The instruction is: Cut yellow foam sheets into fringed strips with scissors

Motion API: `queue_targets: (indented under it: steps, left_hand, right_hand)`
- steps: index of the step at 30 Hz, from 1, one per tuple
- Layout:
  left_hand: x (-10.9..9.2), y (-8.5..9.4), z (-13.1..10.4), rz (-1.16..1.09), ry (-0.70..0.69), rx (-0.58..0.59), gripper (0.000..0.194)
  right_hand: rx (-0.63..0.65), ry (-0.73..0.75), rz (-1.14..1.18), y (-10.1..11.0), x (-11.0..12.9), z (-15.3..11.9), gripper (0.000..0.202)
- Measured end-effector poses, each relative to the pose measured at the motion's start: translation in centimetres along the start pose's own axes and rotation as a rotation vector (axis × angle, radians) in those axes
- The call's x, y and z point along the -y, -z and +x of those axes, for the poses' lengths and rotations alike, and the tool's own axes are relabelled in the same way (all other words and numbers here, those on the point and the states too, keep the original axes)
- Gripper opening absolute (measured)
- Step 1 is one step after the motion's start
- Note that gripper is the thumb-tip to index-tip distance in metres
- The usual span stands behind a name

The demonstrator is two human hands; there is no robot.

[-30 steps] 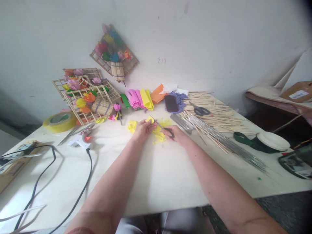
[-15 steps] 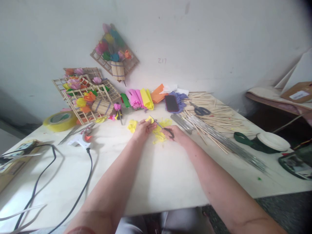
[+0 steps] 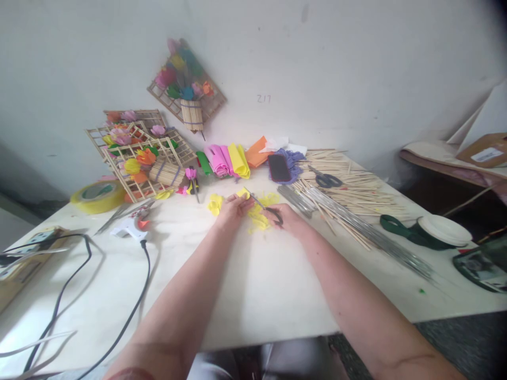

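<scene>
In the middle of the white table, my left hand [image 3: 234, 209] pinches a small yellow paper piece [image 3: 243, 193] between its fingertips. My right hand [image 3: 283, 216] is closed round the dark handles of a pair of scissors [image 3: 257, 201], whose blades point up and left to the yellow piece. Beneath and between the hands lie thin yellow paper scraps [image 3: 259, 220]. Just left of my left hand sits a crumpled yellow paper bundle [image 3: 215, 204].
Folded coloured paper [image 3: 238, 161], a phone [image 3: 279, 168] and spare scissors [image 3: 328, 180] lie behind. Wooden sticks [image 3: 364, 198] and metal wires [image 3: 368, 235] spread rightward. At the left are a glue gun [image 3: 130, 227], tape roll [image 3: 99, 196] and flower-decorated lattices [image 3: 138, 158].
</scene>
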State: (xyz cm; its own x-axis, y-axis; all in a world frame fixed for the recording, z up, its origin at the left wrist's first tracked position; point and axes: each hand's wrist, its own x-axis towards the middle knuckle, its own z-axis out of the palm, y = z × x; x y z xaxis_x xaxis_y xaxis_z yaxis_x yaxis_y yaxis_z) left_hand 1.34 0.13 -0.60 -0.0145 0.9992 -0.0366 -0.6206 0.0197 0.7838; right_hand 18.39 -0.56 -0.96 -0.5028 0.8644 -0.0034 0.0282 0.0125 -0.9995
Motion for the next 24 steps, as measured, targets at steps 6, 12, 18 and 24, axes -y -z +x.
queue_targets:
  steps: [6,12,18,24]
  left_hand:
    - [-0.19,-0.05,-0.14,0.007,0.006,0.009,0.012]
    - [-0.27,0.07,-0.20,0.045,0.033,0.034,0.008]
    - [-0.28,0.14,-0.27,0.075,0.039,0.061,0.010]
    - [-0.21,0.19,-0.27,0.080,0.035,0.074,0.011]
  right_hand:
    - [-0.001,-0.014,0.001,0.06,0.08,-0.05,0.030]
    - [-0.007,0.011,-0.023,-0.01,0.19,-0.31,0.031]
    - [-0.011,0.009,-0.025,0.04,0.07,-0.21,0.030]
    - [-0.003,0.031,-0.014,0.04,0.20,-0.20,0.031]
